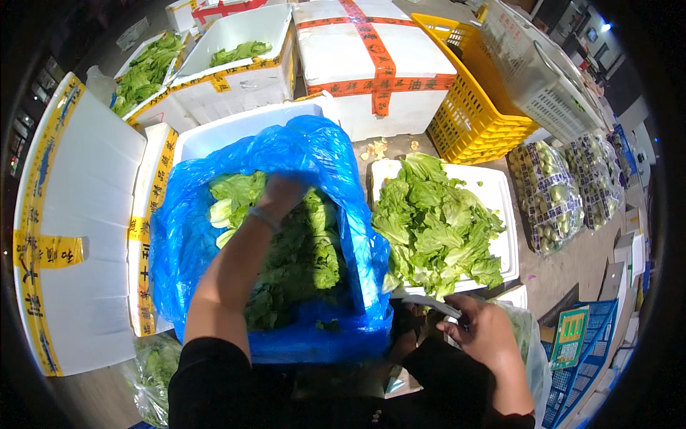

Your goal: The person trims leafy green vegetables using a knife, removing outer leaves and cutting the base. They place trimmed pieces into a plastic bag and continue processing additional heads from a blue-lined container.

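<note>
My left hand (285, 194) reaches into a foam box lined with a blue plastic bag (321, 142); the liner and blur hide its fingers, and what it touches cannot be seen. Heads of green leafy lettuce (324, 257) lie inside the bag around it. To the right of that box, my right hand (479, 330) holds a flat knife-like tool (431, 303), its end pointing left. Beyond this hand a pile of loose lettuce leaves (434, 230) covers much of a white foam lid (509, 214).
Taped foam boxes (375, 64) stand behind, one holding lettuce leaves (241, 52). Stacked yellow plastic crates (471, 123) and bagged round vegetables (549, 198) are at the right. A foam lid (102, 214) stands upright at the left, and a clear bag of greens (158, 375) is below.
</note>
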Available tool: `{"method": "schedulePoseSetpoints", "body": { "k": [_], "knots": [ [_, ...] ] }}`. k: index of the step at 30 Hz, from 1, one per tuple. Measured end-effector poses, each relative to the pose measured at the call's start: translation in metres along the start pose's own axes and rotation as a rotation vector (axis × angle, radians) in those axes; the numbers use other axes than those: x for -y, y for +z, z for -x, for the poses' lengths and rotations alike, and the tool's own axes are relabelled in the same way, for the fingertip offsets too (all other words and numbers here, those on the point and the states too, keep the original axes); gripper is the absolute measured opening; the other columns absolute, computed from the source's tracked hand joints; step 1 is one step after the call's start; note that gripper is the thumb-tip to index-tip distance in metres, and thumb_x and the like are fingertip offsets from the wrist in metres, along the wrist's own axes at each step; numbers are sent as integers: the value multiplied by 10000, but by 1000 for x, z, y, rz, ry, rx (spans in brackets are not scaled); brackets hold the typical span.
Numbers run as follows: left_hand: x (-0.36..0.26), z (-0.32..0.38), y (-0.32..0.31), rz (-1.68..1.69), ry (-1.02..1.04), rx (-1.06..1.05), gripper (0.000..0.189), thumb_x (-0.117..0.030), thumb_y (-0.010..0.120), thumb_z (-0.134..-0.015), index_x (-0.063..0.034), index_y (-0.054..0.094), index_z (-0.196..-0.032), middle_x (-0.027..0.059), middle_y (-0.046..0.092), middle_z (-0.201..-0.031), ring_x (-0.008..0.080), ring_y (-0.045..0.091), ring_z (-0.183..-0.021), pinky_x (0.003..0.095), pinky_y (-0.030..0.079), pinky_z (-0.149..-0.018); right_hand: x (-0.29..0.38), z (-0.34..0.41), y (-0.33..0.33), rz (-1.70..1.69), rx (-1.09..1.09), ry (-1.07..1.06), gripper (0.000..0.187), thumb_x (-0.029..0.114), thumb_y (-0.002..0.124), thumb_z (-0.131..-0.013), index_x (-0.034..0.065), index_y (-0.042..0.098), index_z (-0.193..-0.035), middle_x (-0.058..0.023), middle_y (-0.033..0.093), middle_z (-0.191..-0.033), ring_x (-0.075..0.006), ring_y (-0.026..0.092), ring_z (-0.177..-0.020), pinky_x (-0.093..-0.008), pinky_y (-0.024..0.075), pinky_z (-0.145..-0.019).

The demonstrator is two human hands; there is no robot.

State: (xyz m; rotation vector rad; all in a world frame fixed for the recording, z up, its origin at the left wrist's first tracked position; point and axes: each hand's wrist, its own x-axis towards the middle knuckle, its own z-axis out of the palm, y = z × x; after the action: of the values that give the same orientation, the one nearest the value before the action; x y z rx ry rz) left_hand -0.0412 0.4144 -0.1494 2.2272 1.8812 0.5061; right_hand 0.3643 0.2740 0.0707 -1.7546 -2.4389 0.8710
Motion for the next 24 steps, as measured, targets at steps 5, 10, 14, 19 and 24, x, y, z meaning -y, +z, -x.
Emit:
{"method": "schedulePoseSetpoints", "body": {
  "k": [5,10,14,19,24],
  "knots": [
    [-16,79,-46,-62,238,-104,311,-160,625,-829,-84,636,-1130,165,621,-1176,342,570,-1089,422,447,-951,-2,6,6,55,10,-76,392,377,726,-801,101,663,-1072,-212,651,-774,-392,642,-732,-455,504,-641],
    [-46,148,-83,237,-18,148,415,-103,648,-805,-102,587,-1215,208,577,-1234,380,558,-1100,417,466,-934,5,9,16,160,80,-92,369,406,706,-814,124,667,-1050,-184,665,-776,-385,645,-765,-460,516,-690],
    [-78,203,-132,125,64,-77,671,-25,712,-720,-79,476,-1346,196,535,-1310,370,505,-1213,395,414,-1041,11,6,24,64,71,-137,390,414,716,-806,109,682,-1045,-191,675,-828,-376,649,-802,-446,519,-728],
    [-138,226,-171,1015,-290,-379,632,29,669,-833,-61,421,-1407,93,490,-1384,183,495,-1224,298,411,-1022,26,1,31,-321,33,-167,362,342,729,-814,51,687,-1024,-147,682,-783,-290,666,-775,-408,507,-744],
    [-218,209,-160,647,27,-839,562,-15,650,-832,-27,456,-1359,171,471,-1379,292,475,-1251,403,408,-1034,44,3,38,-1164,414,-74,493,521,622,-889,58,639,-1057,-118,711,-874,-55,404,-415,-206,367,-403]
  ]
}}
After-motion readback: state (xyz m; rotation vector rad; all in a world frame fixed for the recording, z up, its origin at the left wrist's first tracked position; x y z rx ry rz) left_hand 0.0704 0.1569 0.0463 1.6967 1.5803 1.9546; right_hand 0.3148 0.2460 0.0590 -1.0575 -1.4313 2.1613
